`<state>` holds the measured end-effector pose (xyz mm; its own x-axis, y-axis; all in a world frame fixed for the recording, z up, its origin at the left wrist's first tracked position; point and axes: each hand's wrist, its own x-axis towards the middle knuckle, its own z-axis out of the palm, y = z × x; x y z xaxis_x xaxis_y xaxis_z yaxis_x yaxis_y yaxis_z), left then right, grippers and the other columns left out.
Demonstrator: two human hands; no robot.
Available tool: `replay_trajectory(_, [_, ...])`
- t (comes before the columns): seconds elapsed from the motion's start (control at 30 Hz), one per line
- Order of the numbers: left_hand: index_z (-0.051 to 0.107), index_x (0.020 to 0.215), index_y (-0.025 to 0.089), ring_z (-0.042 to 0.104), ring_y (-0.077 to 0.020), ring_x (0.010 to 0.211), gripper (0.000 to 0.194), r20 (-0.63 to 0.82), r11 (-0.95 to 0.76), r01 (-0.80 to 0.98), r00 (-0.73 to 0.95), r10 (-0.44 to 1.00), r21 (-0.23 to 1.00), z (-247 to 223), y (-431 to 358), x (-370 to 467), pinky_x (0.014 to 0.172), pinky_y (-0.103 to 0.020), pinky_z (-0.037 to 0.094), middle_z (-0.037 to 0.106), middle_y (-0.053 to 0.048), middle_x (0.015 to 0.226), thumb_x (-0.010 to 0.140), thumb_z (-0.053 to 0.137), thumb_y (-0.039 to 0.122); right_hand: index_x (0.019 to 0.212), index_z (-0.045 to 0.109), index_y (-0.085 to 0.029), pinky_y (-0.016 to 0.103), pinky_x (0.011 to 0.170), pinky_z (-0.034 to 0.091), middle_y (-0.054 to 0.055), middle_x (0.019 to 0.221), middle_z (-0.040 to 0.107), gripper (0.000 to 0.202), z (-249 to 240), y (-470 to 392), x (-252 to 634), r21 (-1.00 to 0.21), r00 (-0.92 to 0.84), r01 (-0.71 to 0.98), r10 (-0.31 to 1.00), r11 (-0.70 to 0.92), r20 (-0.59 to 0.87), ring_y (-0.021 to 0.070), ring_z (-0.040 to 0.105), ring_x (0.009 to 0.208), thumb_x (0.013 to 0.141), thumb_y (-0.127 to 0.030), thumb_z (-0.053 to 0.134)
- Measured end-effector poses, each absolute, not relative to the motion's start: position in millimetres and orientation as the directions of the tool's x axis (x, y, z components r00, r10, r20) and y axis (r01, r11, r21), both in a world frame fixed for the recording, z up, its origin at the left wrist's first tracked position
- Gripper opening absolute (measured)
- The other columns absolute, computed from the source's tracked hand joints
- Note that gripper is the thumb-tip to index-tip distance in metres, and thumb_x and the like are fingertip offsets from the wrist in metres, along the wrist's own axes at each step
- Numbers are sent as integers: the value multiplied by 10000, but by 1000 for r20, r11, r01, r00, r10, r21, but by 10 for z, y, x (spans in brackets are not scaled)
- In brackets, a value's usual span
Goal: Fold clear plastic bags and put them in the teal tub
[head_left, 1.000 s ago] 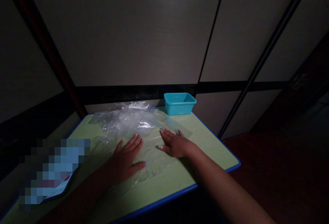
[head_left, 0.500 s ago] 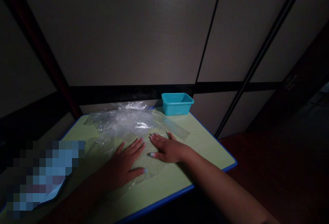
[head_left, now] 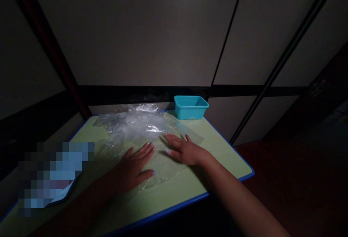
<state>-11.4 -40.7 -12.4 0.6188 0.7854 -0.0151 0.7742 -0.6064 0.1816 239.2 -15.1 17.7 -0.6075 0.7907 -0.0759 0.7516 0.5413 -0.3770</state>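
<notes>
Clear plastic bags lie crumpled in a heap across the back left of the light green table. One thin clear sheet spreads forward from the heap. My left hand rests flat on that sheet with its fingers stretched out. To its right, my right hand hovers just over the sheet, fingers extended and a shadow beneath it. Neither hand grips anything. Behind my right hand, a turquoise plastic basket stands at the table's back edge; its inside bottom is hidden.
A blurred-out flat object with a light blue surface lies at the table's left side. Grey cabinet panels with a dark band rise right behind the table. Dark reddish floor shows to the right.
My right hand has lifted a little off the plastic and moved slightly away from my left hand. My left hand stays flat. The view has shifted slightly.
</notes>
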Motion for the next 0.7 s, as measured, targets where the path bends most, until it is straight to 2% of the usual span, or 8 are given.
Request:
replay_trajectory(0.2, [293,1433,223,187,-296,1393,599,155,-590,785,569,808,190,-15,-381,-109,1077,-597,128,199,-110,1518,897,389,473,1445,-187,-280,587,1083,46,31,1549,-63,633,240,-118,2447,-442,-455,690,818,574,352,239,21,1418,953,-475,159])
replay_trajectory(0.3, [370,1389,189,220,-291,1384,589,335,-561,753,460,822,343,69,-344,-158,1093,-556,152,272,-116,1505,893,352,505,1407,-291,-245,538,1093,146,50,1550,-93,658,288,-110,2473,-464,-326,649,771,604,548,244,59,1416,948,-486,114])
replay_trajectory(0.37, [443,1326,186,325,-271,1337,559,458,-538,661,314,831,523,131,-323,-196,1093,-485,229,392,-106,1446,894,327,520,1397,-314,-233,497,1051,276,105,1554,-6,715,307,-104,2486,-512,-232,622,764,592,602,262,219,1380,943,-494,174])
replay_trajectory(0.43, [508,1238,183,487,-254,1200,510,492,-480,496,116,863,724,190,-307,-227,1024,-435,353,522,-101,1325,899,320,514,1451,-197,-222,447,923,419,171,1487,254,776,309,-96,2494,-590,-175,583,796,558,580,274,443,1233,923,-504,297])
replay_trajectory(0.5, [551,1144,162,608,-218,960,467,430,-394,296,-64,901,870,236,-290,-247,866,-376,466,609,-100,1159,900,337,498,1474,152,-192,373,744,489,164,1201,560,724,294,-96,2486,-667,-210,533,845,521,492,244,589,956,882,-508,423])
replay_trajectory(0.53, [568,1097,151,620,-187,834,448,387,-357,210,-123,914,910,251,-280,-253,765,-331,489,628,-92,1063,898,351,488,1397,352,-170,333,664,487,127,1016,627,643,282,-103,2474,-706,-262,499,864,503,430,214,599,817,862,-507,468])
replay_trajectory(0.6, [599,1000,143,567,-133,647,404,327,-310,114,-190,926,944,265,-260,-259,597,-256,454,608,-49,859,889,383,466,1149,585,-138,272,564,448,55,761,611,490,257,-137,2435,-795,-391,402,871,453,299,152,546,635,838,-511,516])
replay_trajectory(0.7, [621,901,158,484,-109,547,353,300,-284,103,-215,929,953,253,-238,-252,500,-227,375,514,6,684,873,412,442,911,636,-121,221,504,381,3,639,532,427,242,-222,2383,-906,-565,228,807,355,174,100,465,549,825,-529,545])
